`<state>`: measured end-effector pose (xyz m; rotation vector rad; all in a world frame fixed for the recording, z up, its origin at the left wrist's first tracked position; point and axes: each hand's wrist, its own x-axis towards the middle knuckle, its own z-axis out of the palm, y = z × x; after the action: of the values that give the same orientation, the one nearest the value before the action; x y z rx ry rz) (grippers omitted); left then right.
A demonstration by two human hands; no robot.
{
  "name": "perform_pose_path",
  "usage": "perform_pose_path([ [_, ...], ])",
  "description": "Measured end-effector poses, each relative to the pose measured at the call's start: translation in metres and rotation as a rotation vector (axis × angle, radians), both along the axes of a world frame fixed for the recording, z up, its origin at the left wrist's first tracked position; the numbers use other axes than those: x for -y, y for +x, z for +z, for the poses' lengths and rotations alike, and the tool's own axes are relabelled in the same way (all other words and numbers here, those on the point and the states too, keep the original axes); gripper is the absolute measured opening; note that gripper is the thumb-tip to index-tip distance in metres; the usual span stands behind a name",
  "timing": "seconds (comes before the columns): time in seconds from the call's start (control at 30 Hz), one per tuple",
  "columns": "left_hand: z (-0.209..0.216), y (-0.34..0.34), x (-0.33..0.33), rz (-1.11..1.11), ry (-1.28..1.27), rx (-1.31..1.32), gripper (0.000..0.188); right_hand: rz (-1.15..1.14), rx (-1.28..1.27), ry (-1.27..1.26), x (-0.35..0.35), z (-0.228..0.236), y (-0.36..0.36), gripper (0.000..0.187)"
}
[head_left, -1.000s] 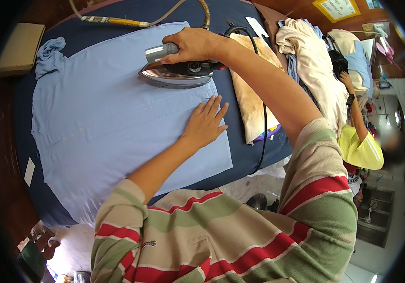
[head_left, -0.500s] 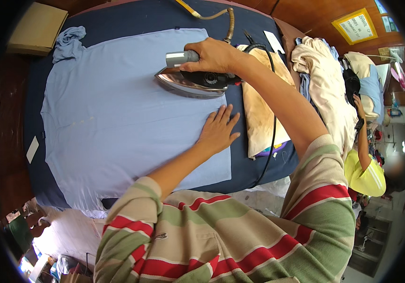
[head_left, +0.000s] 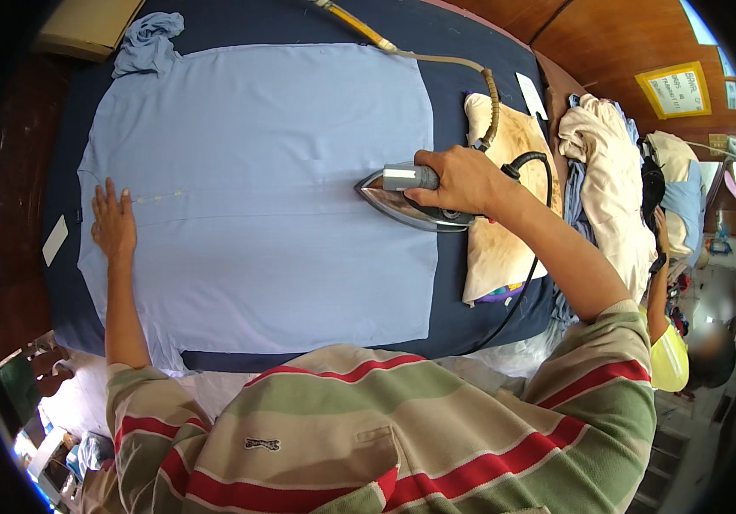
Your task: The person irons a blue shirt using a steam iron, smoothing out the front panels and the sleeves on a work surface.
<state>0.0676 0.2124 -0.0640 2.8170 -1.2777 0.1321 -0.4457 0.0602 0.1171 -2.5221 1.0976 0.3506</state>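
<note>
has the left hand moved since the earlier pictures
Yes, the left hand has moved left across the blue garment, away from the stained cloth toward the white card.

Pressing workroom, apparently a laundry or garment shop: one tabletop [head_left: 449, 291], covered in dark blue; one corded iron [head_left: 411, 211]; one pale blue garment [head_left: 282, 137], spread flat; one brown-stained pad [head_left: 505, 128]; heaped cream and blue clothes [head_left: 608, 188]; wood-panelled wall [head_left: 608, 51] bears yellow-bordered notice [head_left: 675, 91]; second person [head_left: 669, 360] in yellow.

Pale blue shirt [head_left: 282, 265], navy table cover [head_left: 239, 21], grey-and-silver iron [head_left: 392, 204], cream pad [head_left: 490, 261] blotched brown — and a striped top [head_left: 325, 411] in beige, sage green, red and white.
</note>
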Motion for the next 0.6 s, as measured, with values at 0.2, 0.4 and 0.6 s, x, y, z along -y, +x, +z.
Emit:
perform_pose_path([
  [0.2, -0.008, 0.004, 0.002, 0.043, 0.071, 0.000, 0.058, -0.173, 0.016, -0.018, 0.020, -0.003, -0.002, 0.052],
  [0.4, -0.009, 0.007, 0.000, 0.051, 0.072, 0.023, 0.058, -0.161, 0.046, 0.020, 0.031, -0.001, 0.001, 0.051],
  [0.6, -0.005, 0.005, -0.002, 0.054, 0.058, 0.035, 0.058, -0.191, 0.063, 0.006, 0.038, -0.001, 0.003, 0.051],
])
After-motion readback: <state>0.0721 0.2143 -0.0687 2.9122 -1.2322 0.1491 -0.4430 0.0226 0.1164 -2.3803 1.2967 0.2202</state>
